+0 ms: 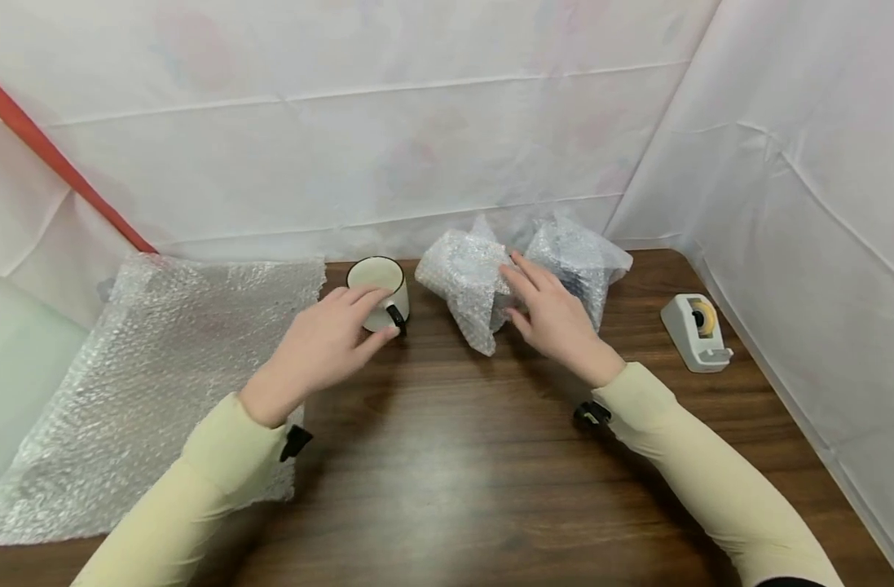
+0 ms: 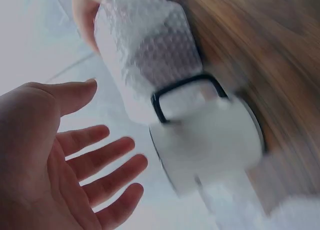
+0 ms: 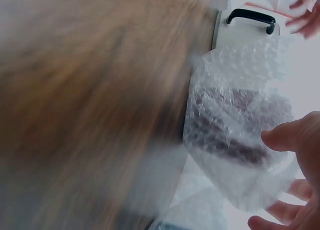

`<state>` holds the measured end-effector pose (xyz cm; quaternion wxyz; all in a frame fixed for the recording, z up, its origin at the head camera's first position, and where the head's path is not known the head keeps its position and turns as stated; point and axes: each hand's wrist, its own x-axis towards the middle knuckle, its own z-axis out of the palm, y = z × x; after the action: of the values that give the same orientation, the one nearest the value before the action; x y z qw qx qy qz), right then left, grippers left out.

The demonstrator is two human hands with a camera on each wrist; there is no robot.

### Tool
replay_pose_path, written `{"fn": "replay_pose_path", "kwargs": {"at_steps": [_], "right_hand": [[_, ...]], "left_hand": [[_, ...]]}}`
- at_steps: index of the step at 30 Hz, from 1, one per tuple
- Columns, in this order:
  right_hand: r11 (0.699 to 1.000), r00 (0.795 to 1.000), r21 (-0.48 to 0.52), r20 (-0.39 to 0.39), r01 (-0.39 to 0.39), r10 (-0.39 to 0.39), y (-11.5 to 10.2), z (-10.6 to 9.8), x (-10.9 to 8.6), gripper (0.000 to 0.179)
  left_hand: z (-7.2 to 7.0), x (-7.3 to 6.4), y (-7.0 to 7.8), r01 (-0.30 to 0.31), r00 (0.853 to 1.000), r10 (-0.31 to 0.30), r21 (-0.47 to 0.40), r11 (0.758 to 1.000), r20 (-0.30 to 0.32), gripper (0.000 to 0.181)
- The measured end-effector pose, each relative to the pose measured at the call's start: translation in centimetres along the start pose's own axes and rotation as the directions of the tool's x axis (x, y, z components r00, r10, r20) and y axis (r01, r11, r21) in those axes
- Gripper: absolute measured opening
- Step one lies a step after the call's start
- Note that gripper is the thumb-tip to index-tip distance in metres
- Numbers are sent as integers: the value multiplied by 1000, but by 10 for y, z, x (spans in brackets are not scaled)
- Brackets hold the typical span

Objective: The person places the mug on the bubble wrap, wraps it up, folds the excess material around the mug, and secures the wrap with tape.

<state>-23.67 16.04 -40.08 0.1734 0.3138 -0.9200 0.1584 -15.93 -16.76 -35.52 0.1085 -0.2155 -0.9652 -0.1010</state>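
Observation:
A white enamel mug (image 1: 376, 278) with a dark rim and black handle stands near the back of the table. My left hand (image 1: 325, 334) is over its near side, thumb and fingers spread. The left wrist view shows that hand (image 2: 75, 150) apart from the mug (image 2: 207, 140), with nothing in it. To the right of the mug sits a bubble-wrapped bundle (image 1: 464, 273); a dark shape shows through the wrap (image 3: 235, 115) in the right wrist view. My right hand (image 1: 552, 318) has its fingertips at that bundle's right side, fingers loosely extended.
A second bubble-wrapped bundle (image 1: 571, 257) stands behind the right hand. Flat bubble wrap (image 1: 182, 367) covers the table's left side. A white tape dispenser (image 1: 692, 334) with yellow tape sits at the right. White sheeting (image 1: 417, 147) rises behind the table (image 1: 447, 481).

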Motion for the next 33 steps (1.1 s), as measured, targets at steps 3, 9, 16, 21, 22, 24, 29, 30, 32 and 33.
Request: {"fn": "replay_pose_path", "kwargs": {"at_steps": [3, 9, 16, 21, 22, 24, 29, 30, 32, 33], "right_hand": [[1000, 1000, 15, -16, -4, 5, 6, -6, -14, 63], [999, 999, 3, 9, -41, 41, 15, -17, -44, 55], [999, 996, 22, 70, -48, 46, 15, -23, -72, 43], [996, 992, 59, 118, -60, 53, 11, -20, -82, 37], [996, 991, 63, 122, -59, 51, 10, -19, -82, 36], [996, 991, 67, 123, -54, 45, 9, -17, -83, 35], [995, 992, 82, 119, -48, 39, 6, -14, -82, 33], [995, 992, 85, 120, -49, 38, 6, -14, -82, 33], [995, 992, 92, 125, -48, 36, 5, -13, -82, 32], [994, 991, 94, 128, -48, 36, 5, -13, -82, 32]], "left_hand": [[-5, -17, -17, 37, 999, -37, 7, 999, -15, 52], [-11, -50, -66, 133, 986, -140, 77, 988, 91, 43], [-5, -84, -123, 265, 893, -302, 152, 952, 334, 60], [0, -101, -139, 304, 844, -340, 153, 940, 415, 79], [1, -103, -139, 298, 843, -335, 153, 942, 421, 81], [2, -104, -139, 283, 844, -324, 159, 946, 427, 82], [0, -98, -132, 252, 841, -289, 142, 957, 457, 83], [-1, -96, -130, 246, 836, -280, 133, 960, 472, 84], [-3, -92, -126, 239, 824, -262, 111, 965, 503, 87], [-4, -89, -123, 232, 818, -249, 99, 968, 519, 88]]}}
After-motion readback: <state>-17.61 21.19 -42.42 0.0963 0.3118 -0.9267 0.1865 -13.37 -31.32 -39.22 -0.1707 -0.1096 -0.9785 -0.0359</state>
